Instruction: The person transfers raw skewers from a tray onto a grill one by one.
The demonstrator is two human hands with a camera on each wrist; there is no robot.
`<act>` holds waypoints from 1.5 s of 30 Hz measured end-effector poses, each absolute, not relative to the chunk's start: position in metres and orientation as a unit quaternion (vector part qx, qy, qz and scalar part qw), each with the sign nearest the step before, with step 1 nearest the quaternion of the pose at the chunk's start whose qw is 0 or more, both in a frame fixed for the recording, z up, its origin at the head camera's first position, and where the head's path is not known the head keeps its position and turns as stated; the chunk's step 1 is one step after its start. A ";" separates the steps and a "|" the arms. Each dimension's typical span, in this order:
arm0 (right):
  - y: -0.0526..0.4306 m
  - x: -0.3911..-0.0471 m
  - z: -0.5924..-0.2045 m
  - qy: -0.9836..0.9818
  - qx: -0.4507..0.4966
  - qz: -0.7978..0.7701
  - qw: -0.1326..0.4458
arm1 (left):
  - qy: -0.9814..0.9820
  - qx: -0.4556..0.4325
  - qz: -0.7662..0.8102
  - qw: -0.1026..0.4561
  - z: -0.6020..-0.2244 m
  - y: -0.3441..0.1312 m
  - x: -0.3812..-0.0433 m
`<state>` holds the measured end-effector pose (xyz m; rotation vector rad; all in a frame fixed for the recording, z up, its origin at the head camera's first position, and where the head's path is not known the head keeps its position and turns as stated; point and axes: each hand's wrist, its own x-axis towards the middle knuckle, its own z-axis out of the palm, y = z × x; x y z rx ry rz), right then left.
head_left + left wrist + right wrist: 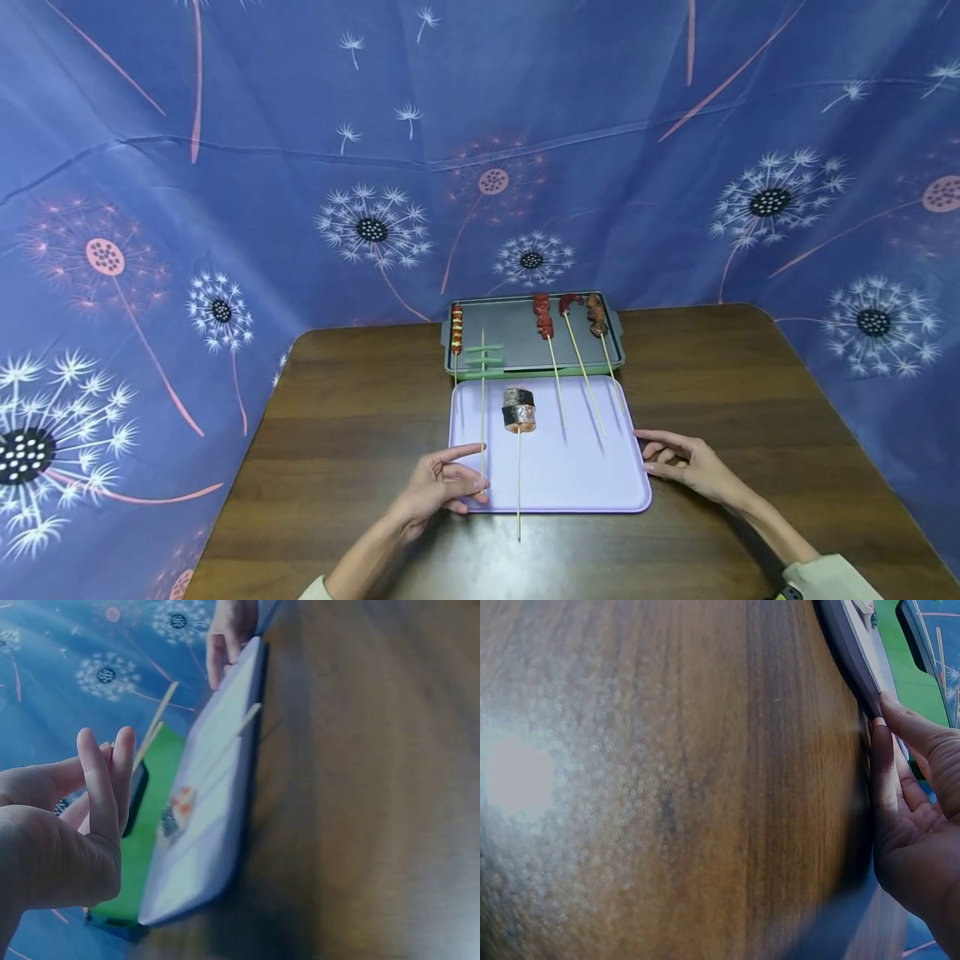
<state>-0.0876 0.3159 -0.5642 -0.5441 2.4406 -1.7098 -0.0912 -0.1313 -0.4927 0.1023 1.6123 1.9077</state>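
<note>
My left hand (438, 490) pinches the lower end of a thin wooden skewer (483, 417) above the left part of a lilac tray (585, 483). Several green bean-like pieces (484, 360) sit crosswise on that skewer, and its far end overlaps the dark grill pan (513, 329) in the head view. My right hand (693, 467) grips the tray's right edge, the thumb (904, 720) at the rim. On the tray lies a skewer with black-and-silver wrapped rolls (519, 410), its stick passing over the front rim.
Across the pan lie a skewer of red and white pieces (457, 329) at left, and three at right: red chunks (542, 315), a dark red curved piece (570, 302) and brown meat (597, 315). The brown wooden table (345, 417) ends at a blue dandelion-print cloth (600, 108).
</note>
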 end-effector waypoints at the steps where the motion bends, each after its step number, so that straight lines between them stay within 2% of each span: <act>1: 0.316 -0.087 -0.564 0.805 -0.179 -0.563 0.055 | 0.612 0.037 0.724 0.316 -0.489 -0.130 -0.095; 13: 0.316 -0.087 -0.564 0.793 -0.189 -0.576 0.061 | 0.643 0.012 0.698 0.315 -0.446 -0.129 -0.142; 36: 0.320 -0.081 -0.563 0.795 -0.186 -0.576 0.049 | 0.658 -0.037 0.694 0.290 -0.457 -0.092 -0.181; 45: 0.316 -0.085 -0.562 0.794 -0.190 -0.575 0.049 | 0.667 -0.041 0.689 0.282 -0.458 -0.093 -0.190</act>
